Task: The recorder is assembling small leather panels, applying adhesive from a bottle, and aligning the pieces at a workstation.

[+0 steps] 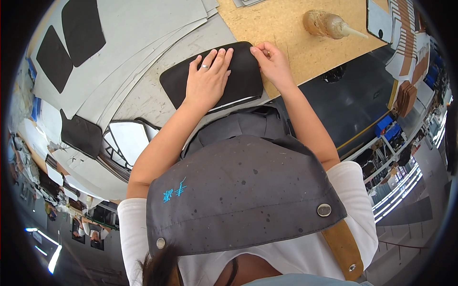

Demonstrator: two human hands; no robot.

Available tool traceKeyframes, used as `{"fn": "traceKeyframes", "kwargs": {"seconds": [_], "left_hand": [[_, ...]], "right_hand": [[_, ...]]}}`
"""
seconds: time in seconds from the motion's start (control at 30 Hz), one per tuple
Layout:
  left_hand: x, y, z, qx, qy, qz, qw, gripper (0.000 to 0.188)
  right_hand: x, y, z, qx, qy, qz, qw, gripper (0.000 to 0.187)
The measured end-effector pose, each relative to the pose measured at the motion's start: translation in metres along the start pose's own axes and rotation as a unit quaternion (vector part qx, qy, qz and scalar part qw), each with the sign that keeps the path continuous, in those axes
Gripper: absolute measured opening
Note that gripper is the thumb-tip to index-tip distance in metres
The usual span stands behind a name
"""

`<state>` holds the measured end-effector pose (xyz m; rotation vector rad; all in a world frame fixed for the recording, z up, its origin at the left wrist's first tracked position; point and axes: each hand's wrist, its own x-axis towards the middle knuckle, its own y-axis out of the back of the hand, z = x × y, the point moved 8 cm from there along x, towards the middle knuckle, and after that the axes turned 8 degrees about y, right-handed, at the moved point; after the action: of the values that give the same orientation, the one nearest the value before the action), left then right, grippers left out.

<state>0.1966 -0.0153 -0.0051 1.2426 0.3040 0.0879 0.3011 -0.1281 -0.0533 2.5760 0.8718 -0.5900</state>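
A black panel with rounded corners [245, 78], apparently leather or a similar sheet material, lies on the worktable in front of me. A thin white strip shows along its near edge. My left hand [208, 78], with a ring on one finger, rests flat on top of the panel, its fingers stretched toward the far edge. At the far right corner, my right hand [273, 64] pinches the panel's edge between thumb and forefinger. The fingertips partly hide that corner.
A brown squeeze bottle with a long nozzle [324, 25] lies on the yellowish board [281, 26]. Two black panels [83, 31] rest on grey sheets [138, 24] at left. Nearer are another black panel [81, 135] and white-faced pieces [129, 138]. Brown strips [405, 38] sit far right.
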Motion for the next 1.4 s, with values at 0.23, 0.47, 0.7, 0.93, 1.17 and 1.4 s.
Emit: {"fn": "traceKeyframes", "kwargs": {"seconds": [0.23, 0.47, 0.7, 0.93, 1.17, 1.4], "left_hand": [[0.004, 0.001, 0.001, 0.027, -0.001, 0.001, 1.0, 0.05], [0.01, 0.002, 0.002, 0.031, 0.005, -0.003, 1.0, 0.051], [0.012, 0.005, 0.003, 0.035, -0.006, -0.012, 0.999, 0.051], [0.015, 0.0, 0.021, 0.006, -0.086, -0.045, 0.995, 0.053], [0.015, -0.008, 0.023, -0.014, -0.089, -0.07, 0.994, 0.052], [0.02, -0.004, 0.025, -0.028, -0.087, -0.057, 0.994, 0.048]], "right_hand": [[0.004, -0.001, -0.004, -0.058, 0.04, -0.002, 0.997, 0.018], [0.005, -0.002, -0.009, -0.114, 0.044, 0.009, 0.992, 0.021], [0.004, -0.003, -0.013, -0.131, 0.061, 0.023, 0.989, 0.019], [0.007, -0.002, -0.012, -0.163, 0.05, 0.037, 0.985, 0.022], [0.013, 0.0, -0.013, -0.181, 0.016, 0.015, 0.983, 0.029], [0.015, -0.001, -0.018, -0.263, 0.054, 0.03, 0.963, 0.039]]}}
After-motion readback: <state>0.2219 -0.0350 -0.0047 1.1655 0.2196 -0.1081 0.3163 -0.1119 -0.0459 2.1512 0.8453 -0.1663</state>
